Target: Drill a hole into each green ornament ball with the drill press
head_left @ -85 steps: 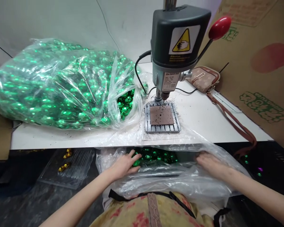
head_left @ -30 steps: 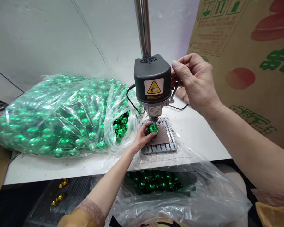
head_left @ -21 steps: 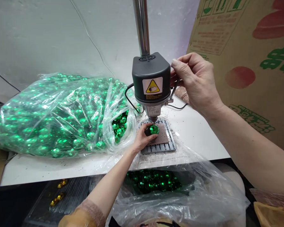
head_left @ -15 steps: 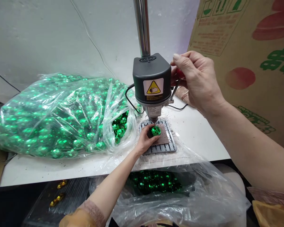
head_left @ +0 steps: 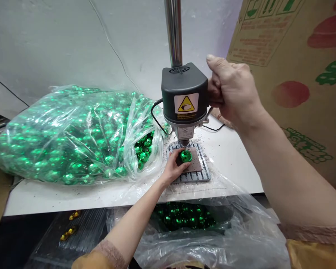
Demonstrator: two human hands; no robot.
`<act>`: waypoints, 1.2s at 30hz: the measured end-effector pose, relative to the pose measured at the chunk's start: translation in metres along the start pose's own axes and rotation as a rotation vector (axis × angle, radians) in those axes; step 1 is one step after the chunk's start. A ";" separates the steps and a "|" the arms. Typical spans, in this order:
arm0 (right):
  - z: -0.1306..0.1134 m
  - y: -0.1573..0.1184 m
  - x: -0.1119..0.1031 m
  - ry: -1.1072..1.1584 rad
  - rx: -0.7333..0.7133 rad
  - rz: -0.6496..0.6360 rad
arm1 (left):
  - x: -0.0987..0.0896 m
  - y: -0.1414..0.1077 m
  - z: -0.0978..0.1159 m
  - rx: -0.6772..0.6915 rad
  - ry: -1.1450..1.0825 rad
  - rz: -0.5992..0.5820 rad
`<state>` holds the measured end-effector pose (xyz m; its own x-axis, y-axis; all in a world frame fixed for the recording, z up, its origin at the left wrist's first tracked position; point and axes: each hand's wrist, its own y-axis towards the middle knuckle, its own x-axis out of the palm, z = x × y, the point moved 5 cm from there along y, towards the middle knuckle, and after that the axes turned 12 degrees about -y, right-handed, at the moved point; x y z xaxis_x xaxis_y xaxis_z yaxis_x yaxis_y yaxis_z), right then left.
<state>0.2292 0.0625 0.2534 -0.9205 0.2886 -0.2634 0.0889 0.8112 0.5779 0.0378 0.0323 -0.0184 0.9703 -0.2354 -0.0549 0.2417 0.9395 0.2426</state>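
A shiny green faceted ball (head_left: 186, 156) sits on the brown pad (head_left: 196, 164) over the slotted metal base (head_left: 192, 178) of a small drill press (head_left: 184, 93). My left hand (head_left: 176, 164) is closed on it, thumb in front and fingers behind. Right above the ball is the drill chuck (head_left: 185, 142), its thin bit reaching down to the ball's top. My right hand (head_left: 232, 89) is wrapped round the feed handle at the right of the motor housing; the fingers and most of the handle are hidden.
A big clear bag (head_left: 72, 138) of green balls fills the table's left. Below the front edge hangs an open plastic bag (head_left: 240, 231) holding more green balls. A printed carton (head_left: 285, 123) stands at right. Gold pieces (head_left: 68, 233) lie at lower left. Dark shavings dot the white table (head_left: 232, 157).
My right hand has turned the handle, its fist rolling forward and closing tighter. The chuck has come down, and the bit now meets the ball. My left hand keeps its hold.
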 end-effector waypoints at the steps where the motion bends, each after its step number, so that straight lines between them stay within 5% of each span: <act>1: -0.002 -0.008 0.000 0.037 0.026 0.005 | 0.000 0.000 -0.001 -0.003 -0.004 0.000; 8: -0.015 -0.059 -0.004 0.124 -0.080 0.229 | -0.001 -0.001 -0.004 -0.010 -0.018 -0.004; 13: -0.009 -0.078 -0.002 0.186 -0.185 0.266 | 0.000 -0.002 -0.001 -0.015 -0.057 0.016; 36: 0.012 -0.112 -0.001 0.061 -0.266 0.379 | 0.001 -0.002 0.004 0.020 0.041 -0.007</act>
<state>0.2244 -0.0230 0.1798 -0.8633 0.5025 0.0459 0.3299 0.4933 0.8049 0.0380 0.0289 -0.0148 0.9681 -0.2314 -0.0961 0.2489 0.9325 0.2617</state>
